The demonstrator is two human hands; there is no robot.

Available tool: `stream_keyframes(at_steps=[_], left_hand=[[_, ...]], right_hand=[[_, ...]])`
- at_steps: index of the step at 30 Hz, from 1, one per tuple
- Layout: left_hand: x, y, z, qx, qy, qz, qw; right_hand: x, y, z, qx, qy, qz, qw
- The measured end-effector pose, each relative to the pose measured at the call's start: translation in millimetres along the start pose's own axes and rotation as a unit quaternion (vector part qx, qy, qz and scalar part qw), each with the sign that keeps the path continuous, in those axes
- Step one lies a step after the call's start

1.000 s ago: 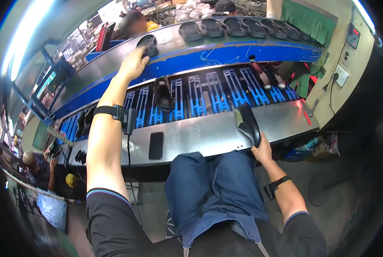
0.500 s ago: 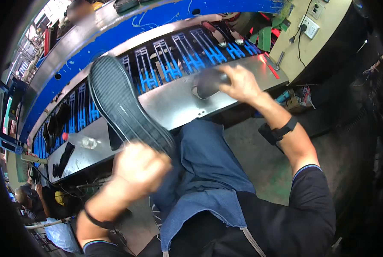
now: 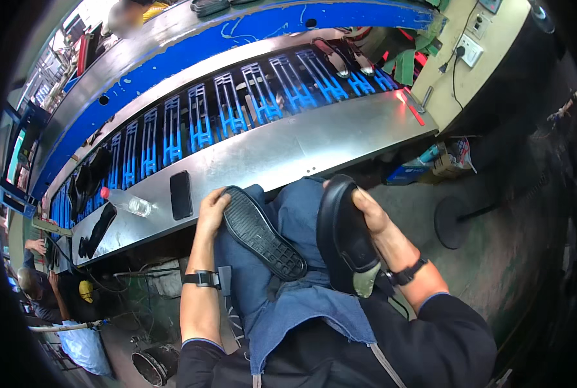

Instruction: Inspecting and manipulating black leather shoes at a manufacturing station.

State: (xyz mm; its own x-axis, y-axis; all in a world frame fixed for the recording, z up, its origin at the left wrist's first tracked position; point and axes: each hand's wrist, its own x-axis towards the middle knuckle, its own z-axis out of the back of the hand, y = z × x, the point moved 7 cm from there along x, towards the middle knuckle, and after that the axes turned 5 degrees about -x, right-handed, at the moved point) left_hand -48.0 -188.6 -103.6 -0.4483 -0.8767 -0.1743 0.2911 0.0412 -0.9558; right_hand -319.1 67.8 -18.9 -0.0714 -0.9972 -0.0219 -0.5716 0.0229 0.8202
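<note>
Over my lap, my left hand (image 3: pixel 212 210) grips the toe end of a black shoe sole (image 3: pixel 262 234) from its left side. Its ribbed tread faces up, and whether an upper is attached beneath cannot be seen. To the right, my right hand (image 3: pixel 374 216) is closed round the side of a black shoe (image 3: pixel 340 223), thumb on top and most fingers hidden behind it. This shoe is tilted, with a pale green patch at its end nearest me. The two pieces are apart, both above my blue denim apron (image 3: pixel 308 317).
Ahead is a metal bench (image 3: pixel 256 155) beside a rack of blue-lit bars (image 3: pixel 227 107). On it lie a phone (image 3: pixel 180 195), a clear bottle (image 3: pixel 132 202) and dark shoe parts (image 3: pixel 98 236). Brown shoes (image 3: pixel 332 57) rest on the bars. A co-worker (image 3: pixel 40 291) is at far left.
Both hands have drawn back over my lap. The sole has come down from close before the camera, and my right hand has brought its dark piece back from above the bench.
</note>
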Motion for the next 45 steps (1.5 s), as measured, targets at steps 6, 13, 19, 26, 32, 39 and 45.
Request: stream_keyframes(at_steps=[6,13,19,26,32,39,45], left_hand=[[-40,-68,-21,-0.438,0.104,-0.046,0.892],[-103,-111,-17,-0.431,0.184,0.006,0.883],[-135,-98,-4,-0.352,0.093,-0.013,0.931],[-142,-118,-16,-0.496,0.140,0.036,0.856],[-153,-190,-42,-0.223,0.160,-0.069,0.959],[-168,-217,-49,-0.156,0.169,-0.096,0.968],[-168,-219,-49,-0.143,0.155,-0.108,0.972]], right_hand=[[-56,-97,52,0.224,-0.103,-0.118,0.962],[-34,-95,29,0.244,-0.083,-0.175,0.950],[21,-90,-19,0.297,-0.026,-0.193,0.935],[24,-74,-78,-0.058,0.247,-0.177,0.951],[-3,-44,-103,-0.149,0.240,-0.104,0.954],[-9,-36,-102,-0.185,0.222,-0.057,0.956],[-6,-35,-102,-0.178,0.200,-0.044,0.963]])
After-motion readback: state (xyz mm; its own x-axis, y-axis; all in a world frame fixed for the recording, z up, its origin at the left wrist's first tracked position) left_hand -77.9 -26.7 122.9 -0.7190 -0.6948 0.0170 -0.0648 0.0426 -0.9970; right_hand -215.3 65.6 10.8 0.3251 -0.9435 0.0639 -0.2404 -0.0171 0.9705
